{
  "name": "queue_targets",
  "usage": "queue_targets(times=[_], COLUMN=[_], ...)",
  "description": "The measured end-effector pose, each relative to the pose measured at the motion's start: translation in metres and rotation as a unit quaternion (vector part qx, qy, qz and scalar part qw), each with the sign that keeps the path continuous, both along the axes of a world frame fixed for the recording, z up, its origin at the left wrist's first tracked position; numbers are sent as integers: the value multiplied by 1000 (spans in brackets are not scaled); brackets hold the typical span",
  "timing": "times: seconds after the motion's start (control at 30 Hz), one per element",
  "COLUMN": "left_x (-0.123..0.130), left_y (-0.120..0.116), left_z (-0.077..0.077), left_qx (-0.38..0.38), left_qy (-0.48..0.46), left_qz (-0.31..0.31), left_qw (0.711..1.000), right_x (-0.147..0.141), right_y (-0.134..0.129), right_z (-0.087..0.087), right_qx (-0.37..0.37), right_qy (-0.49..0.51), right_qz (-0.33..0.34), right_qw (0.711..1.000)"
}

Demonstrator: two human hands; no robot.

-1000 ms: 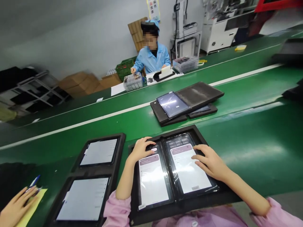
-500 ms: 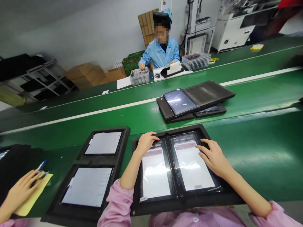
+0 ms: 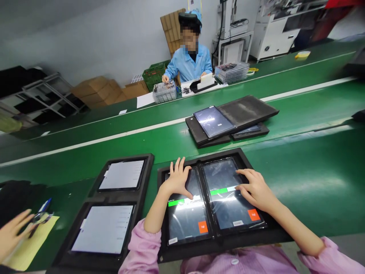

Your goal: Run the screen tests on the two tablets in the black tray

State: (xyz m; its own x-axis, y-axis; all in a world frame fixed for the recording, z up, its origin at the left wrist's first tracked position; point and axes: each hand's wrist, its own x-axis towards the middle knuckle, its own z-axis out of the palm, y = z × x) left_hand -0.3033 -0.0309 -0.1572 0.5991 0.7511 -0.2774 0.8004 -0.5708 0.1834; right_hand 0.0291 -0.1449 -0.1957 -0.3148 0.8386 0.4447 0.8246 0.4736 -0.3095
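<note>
L tablet (image 3: 188,217), R tablet (image 3: 234,207) side by side in blk tray (image 3: 228,243); both just went white → dark w/ green bar (image 3: 218,191), red Fail btn (image 3: 253,214); prob. new test pg. L hand (image 3: 177,180) fingers splayed, R hand (image 3: 258,190) loosely bent, gripping nothing.

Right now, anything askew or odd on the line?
The stacked black trays farther back sit askew, edges misaligned. Orange "Fail" boxes show on the tablets under the left hand and right hand, possibly just buttons.
</note>
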Motion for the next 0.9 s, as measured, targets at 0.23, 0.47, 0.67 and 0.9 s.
queue_targets(times=[0.23, 0.47, 0.67, 0.9], left_x=[8, 31, 52, 66], left_y=[-8, -20, -29, -30], left_z=[4, 0, -10, -3], left_qx=[-24, 56, 114, 115], left_qy=[27, -11, 16, 40], left_qz=[18, 144, 188, 200], left_qw=[999, 988, 975, 972], right_x=[-1, 0, -1, -4], right_y=[5, 9, 10, 7], right_z=[-9, -22, -22, -15], right_qx=[-23, -80, -68, -62], right_qy=[-18, -95, -133, -152], right_qz=[-234, -237, -240, -261], right_qw=[972, 964, 959, 951])
